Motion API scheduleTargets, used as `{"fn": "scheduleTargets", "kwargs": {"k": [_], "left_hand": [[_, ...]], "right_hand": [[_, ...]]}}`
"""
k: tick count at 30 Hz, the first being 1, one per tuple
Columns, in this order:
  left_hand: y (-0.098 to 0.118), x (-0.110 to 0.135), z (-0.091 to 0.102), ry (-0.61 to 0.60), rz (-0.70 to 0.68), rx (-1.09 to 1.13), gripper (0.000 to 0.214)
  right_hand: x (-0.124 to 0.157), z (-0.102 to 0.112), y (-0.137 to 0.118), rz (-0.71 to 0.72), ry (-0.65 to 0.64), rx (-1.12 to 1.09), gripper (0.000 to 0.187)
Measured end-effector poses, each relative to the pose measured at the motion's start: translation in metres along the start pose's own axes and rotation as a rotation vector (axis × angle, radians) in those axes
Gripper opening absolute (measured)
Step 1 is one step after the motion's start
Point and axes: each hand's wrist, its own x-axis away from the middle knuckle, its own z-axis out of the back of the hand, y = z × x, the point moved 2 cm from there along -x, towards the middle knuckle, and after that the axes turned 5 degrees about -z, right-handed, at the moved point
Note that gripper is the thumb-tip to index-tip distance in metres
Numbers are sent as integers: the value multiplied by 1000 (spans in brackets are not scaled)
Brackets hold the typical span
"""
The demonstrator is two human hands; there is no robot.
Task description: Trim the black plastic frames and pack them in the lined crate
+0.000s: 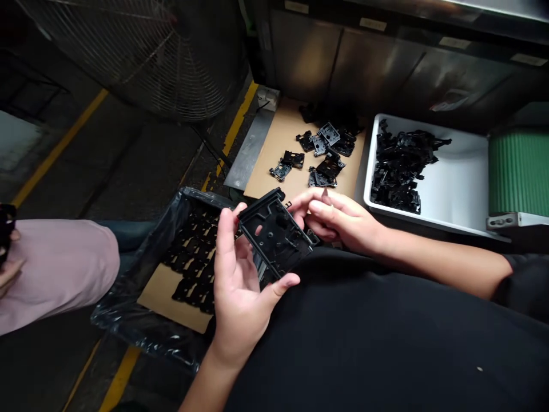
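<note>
Our black shirt [386, 343] fills the bottom, and we've got a black plastic frame [274, 234] gripped in the air: left hand [240, 286] cupping one edge, right hand [338, 220] pinching the other. Just past it, cardboard [266, 177] with loose parts [321, 154], a bagged bin [128, 297] left, a white tray [454, 189] right.

From the person's head, looking forward and down past a black shirt [364, 343], close above the left hand [242, 292] and right hand [338, 220], with the floor [107, 160] ahead and a white tray [450, 189] toward the right.
</note>
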Motion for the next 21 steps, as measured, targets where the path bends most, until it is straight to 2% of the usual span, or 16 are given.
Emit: {"fn": "scheduleTargets", "kwargs": {"k": [3,7,11,16,21], "left_hand": [[0,9,20,53,3,0,120],[-4,16,42,59,-12,18,116],[-8,19,59,43,-50,30,115],[-12,27,78,30,-16,48,116],[-16,38,99,31,34,44,120]], "right_hand": [[5,-16,4,-16,-53,71,25],[2,-38,5,-2,-85,123,16],[-3,-53,9,4,-98,140,15],[-5,-70,19,19,-108,153,17],[-8,-84,29,55,-94,268,22]]}}
